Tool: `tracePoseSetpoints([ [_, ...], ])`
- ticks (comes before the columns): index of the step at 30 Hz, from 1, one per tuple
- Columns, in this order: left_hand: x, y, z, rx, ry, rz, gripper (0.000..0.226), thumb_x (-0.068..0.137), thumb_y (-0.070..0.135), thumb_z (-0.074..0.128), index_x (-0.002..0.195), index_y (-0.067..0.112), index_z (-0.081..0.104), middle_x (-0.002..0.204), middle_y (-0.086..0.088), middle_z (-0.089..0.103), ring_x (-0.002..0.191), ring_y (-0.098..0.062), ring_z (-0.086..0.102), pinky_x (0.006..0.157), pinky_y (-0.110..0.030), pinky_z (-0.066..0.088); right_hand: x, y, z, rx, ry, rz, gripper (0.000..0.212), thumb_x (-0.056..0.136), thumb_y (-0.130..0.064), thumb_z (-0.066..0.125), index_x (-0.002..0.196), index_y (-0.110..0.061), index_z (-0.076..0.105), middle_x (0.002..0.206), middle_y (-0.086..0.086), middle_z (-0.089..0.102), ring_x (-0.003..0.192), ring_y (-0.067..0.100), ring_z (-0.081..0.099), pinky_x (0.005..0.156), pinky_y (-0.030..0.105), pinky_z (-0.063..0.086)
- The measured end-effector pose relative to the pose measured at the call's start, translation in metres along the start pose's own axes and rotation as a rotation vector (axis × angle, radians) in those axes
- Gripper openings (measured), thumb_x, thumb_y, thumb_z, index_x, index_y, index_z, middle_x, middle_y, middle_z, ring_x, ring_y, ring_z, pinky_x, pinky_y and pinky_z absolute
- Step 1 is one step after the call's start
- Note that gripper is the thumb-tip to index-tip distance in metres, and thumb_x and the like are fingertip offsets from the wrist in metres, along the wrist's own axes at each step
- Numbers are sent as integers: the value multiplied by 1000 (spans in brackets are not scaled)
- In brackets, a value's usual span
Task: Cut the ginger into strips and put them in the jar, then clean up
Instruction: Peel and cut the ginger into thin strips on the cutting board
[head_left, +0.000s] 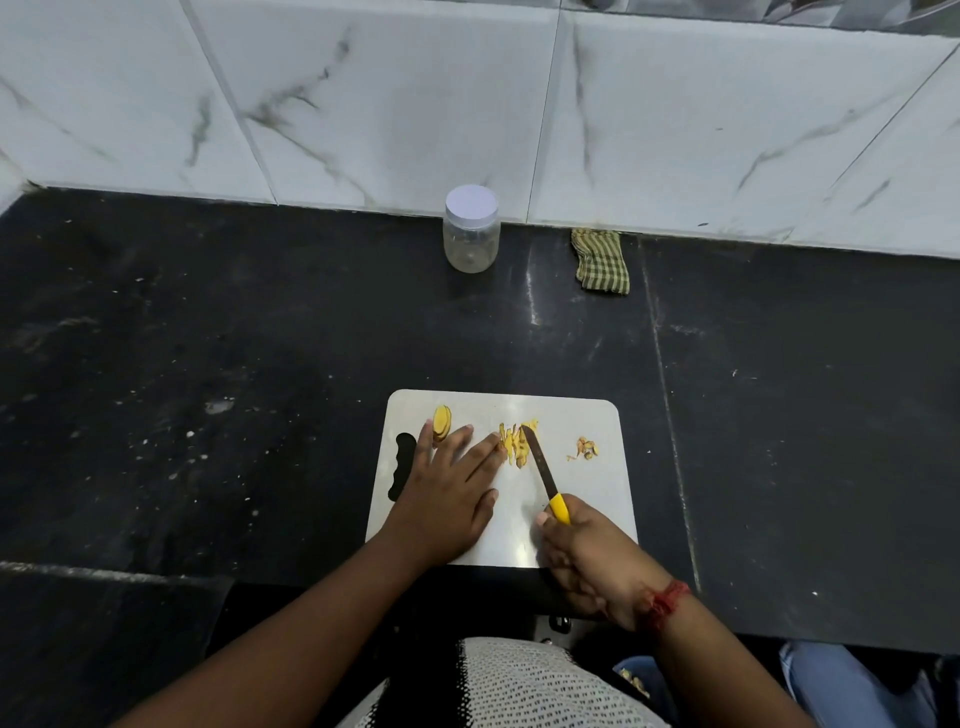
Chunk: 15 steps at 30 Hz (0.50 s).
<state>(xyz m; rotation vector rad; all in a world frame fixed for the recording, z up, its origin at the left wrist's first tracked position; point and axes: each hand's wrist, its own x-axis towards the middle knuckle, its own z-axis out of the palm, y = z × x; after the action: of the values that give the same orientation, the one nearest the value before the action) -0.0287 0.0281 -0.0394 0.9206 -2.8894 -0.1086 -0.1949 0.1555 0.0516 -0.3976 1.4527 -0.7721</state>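
You are pressing your left hand (447, 499) flat on the ginger strips (514, 444), fingers straight, while your right hand (582, 551) is gripping the knife (545, 475) by its yellow handle. The strips are probably light, moist and clingy, so you are better gathering them in a loose pinch.

A small heap of yellow ginger strips (515, 444) lies near the middle of the white cutting board (582, 483). A few uncut ginger slices (442, 422) sit stacked by the board's far left corner, and a little pile of ginger peelings (587, 448) rests toward its right edge. The clear plastic jar (471, 230) stands upright by the wall, white lid on, well apart from the board.
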Motion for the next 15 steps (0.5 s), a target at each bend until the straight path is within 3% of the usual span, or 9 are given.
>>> tracePoseSetpoints([
  [6,3,-7,-7,-46,74,-86,55,103,41,37,152,17,45,157,-3,45,148,-26,36,124,-60,12,-1,-7,0,-32,9,-22,20,102,-30,45,90,-17,38,59,-1,40,40,9,24,38,12,18],
  [11,17,-26,-22,-174,235,-435,50,99,34,48,143,10,52,135,-8,60,129,-29,51,125,-55,17,2,-8,0,-53,11,-37,19,102,-29,45,89,-18,38,61,-1,40,41,9,25,39,15,17],
  [15,37,-36,-31,-168,45,-606,41,97,44,58,128,18,61,127,-4,61,123,-27,53,124,-52,19,2,-11,3,-64,-7,-43,19,102,-30,45,90,-17,38,62,0,39,41,10,25,39,15,17],
])
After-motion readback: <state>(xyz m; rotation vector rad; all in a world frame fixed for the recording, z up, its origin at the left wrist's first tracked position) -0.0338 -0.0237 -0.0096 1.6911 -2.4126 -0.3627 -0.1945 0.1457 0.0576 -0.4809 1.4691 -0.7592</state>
